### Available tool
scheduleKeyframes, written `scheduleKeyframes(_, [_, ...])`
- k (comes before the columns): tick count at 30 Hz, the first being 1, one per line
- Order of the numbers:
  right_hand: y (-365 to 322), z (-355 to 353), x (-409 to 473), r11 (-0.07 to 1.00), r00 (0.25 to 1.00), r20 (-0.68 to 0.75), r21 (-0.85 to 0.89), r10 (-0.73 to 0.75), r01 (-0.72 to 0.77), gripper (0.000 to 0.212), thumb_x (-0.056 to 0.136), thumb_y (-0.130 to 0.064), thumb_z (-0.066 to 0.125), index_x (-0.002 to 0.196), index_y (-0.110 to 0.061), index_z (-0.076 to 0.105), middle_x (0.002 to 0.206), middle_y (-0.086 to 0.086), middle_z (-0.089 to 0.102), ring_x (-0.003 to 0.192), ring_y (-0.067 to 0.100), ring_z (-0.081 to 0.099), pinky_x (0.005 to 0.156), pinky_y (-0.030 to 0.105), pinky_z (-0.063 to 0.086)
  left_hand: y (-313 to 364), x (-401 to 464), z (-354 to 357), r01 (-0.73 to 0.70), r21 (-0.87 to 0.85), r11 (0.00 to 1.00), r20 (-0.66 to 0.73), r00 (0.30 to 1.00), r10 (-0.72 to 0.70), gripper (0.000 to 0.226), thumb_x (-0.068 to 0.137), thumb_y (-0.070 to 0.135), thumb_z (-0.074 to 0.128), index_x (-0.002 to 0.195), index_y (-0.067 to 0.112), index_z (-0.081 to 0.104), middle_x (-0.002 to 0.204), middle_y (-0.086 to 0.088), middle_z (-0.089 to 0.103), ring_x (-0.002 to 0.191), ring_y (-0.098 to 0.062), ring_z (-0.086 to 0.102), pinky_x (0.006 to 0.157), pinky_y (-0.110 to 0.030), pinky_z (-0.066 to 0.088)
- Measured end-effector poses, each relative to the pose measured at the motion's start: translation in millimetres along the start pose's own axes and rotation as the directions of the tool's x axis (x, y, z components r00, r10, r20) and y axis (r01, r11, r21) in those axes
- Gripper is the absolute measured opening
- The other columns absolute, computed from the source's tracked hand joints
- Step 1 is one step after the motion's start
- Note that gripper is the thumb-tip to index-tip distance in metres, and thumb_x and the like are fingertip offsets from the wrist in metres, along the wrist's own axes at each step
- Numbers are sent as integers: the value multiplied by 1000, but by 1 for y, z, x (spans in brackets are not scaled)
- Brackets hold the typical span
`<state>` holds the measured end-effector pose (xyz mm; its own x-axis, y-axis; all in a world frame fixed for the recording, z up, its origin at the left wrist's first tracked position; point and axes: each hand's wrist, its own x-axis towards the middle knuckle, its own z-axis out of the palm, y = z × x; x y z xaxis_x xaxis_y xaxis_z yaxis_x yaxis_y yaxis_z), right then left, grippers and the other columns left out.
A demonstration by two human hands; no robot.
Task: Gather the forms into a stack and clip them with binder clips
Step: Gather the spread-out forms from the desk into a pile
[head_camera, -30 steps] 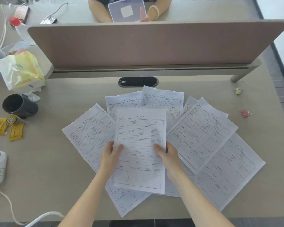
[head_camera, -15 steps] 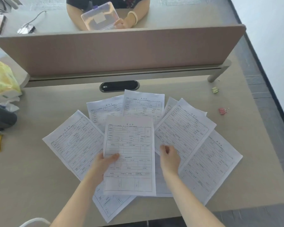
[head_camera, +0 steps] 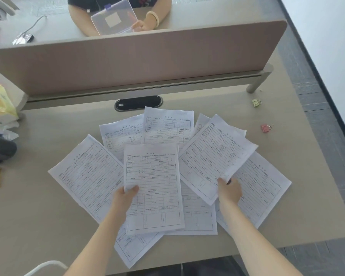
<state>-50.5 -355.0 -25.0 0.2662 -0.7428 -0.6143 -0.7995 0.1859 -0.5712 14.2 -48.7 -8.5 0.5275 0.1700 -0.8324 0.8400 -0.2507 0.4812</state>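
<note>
While the left hand (head_camera: 126,198) pinches the upright white printed form (head_camera: 152,186) at its left edge and the right hand (head_camera: 229,191) grips the tilted sheet (head_camera: 213,156) beside it, the other forms lie fanned on the beige desk (head_camera: 38,226) — hasty pulling could crease or scatter them. The yellow binder clip (head_camera: 256,102) and pink binder clip (head_camera: 266,128) lie well apart, far right — a reach.

A single head-worn view looks forward and steeply down from above the near edge of the surface (head_camera: 48,226), close over the forearms. It faces the divider panel (head_camera: 137,56), whose far side also shows at top.
</note>
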Motion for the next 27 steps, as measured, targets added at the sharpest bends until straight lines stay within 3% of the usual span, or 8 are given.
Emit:
scheduleKeyframes(3, [-2,-3,-4,995,997,12,-71,-70,71,19,104,-19,46,107,-6,60,99,10,65,86,27,59,58,29,40,1,-3,1,4,-15,1000,2,1000,-4,18,99,28,66,115,21,68,120,-10,75,118,-38,65,110,-61,46])
scheduleKeyframes(8, [12,-2,-7,958,981,111,-225,-157,179,32,104,-18,43,76,-9,53,72,8,55,61,20,53,55,29,39,-2,-1,0,4,-53,999,-8,1000,-4,31,101,29,61,128,15,67,125,-11,73,124,-39,64,111,-62,44])
scheduleKeyframes(9, [13,-1,-10,945,975,142,-255,-172,204,29,104,-17,43,80,-10,57,74,8,59,61,19,56,58,25,34,-3,0,0,8,-55,998,-10,1000,-8,32,102,29,61,130,14,66,126,-12,72,124,-39,63,111,-62,45])
scheduleKeyframes(11, [12,-1,-17,927,958,205,-276,-202,254,25,104,-18,44,105,-8,67,91,14,69,74,23,65,71,37,59,-4,-1,0,12,-51,999,-14,1000,-13,35,103,28,59,134,13,64,127,-12,72,124,-39,63,110,-62,46])
scheduleKeyframes(15, [9,-1,-26,926,941,300,-289,-154,244,37,104,-28,44,134,-10,55,124,6,65,105,21,61,82,31,49,-5,-5,2,35,-58,998,-3,999,-35,36,104,29,58,136,12,63,127,-12,71,123,-39,63,110,-61,47])
scheduleKeyframes(20, [7,-6,-26,942,938,295,-223,-181,252,21,100,-13,53,121,-18,51,107,-3,63,81,1,56,60,21,42,-8,-5,2,40,-66,997,11,999,-39,41,104,35,57,135,10,64,127,-13,72,124,-38,64,111,-60,47])
scheduleKeyframes(24, [6,-8,-24,956,924,342,-170,-172,241,36,92,-4,60,121,-24,54,110,-8,66,96,12,64,80,29,53,-11,-4,1,37,-43,998,15,999,-37,43,102,33,59,137,8,63,130,-14,71,127,-39,62,113,-59,44])
scheduleKeyframes(27, [2,-7,-31,949,910,387,-201,-152,244,14,100,-10,51,99,-21,59,94,-6,62,87,13,58,78,27,48,-11,-4,0,22,-15,1000,2,1000,-22,38,102,28,61,133,6,65,126,-14,72,122,-37,64,111,-55,47])
